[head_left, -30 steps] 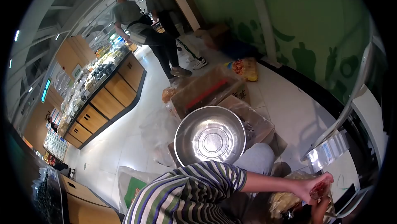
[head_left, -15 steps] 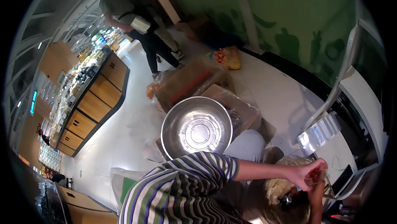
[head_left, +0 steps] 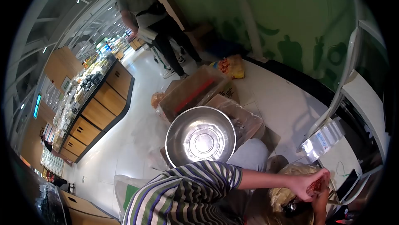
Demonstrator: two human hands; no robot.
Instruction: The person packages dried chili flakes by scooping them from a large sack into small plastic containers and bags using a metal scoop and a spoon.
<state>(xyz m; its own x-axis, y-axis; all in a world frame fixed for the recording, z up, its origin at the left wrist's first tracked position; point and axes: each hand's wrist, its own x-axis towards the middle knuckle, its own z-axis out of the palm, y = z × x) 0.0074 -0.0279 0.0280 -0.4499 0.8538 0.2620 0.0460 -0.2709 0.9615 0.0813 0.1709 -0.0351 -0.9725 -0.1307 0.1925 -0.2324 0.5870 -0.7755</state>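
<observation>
My left hand (head_left: 308, 184), at the end of a striped sleeve (head_left: 208, 183), is closed around a small clear pack of red pieces (head_left: 316, 185). The kind of red pieces is too small to make out. Right under it, my right hand (head_left: 319, 202) meets the same pack from below; its fingers are mostly hidden. Beneath both hands stands an open plastic bag (head_left: 291, 200) with something dark inside. A wide stainless steel basin (head_left: 176, 135) sits left of my knee (head_left: 251, 152), on or against the cardboard boxes.
Cardboard boxes (head_left: 195, 88) with plastic wrap lie ahead, with a yellow-red bag (head_left: 230, 66) behind them. At right are a white stool or chair (head_left: 341, 162), clear plastic bags (head_left: 322, 140) and a dark phone-like slab (head_left: 347, 183). A person (head_left: 153, 17) stands near a produce counter (head_left: 104, 100).
The view has shifted slightly, so most things sit lower and to the right. The person ahead has changed stance. My hands stay together around the pack.
</observation>
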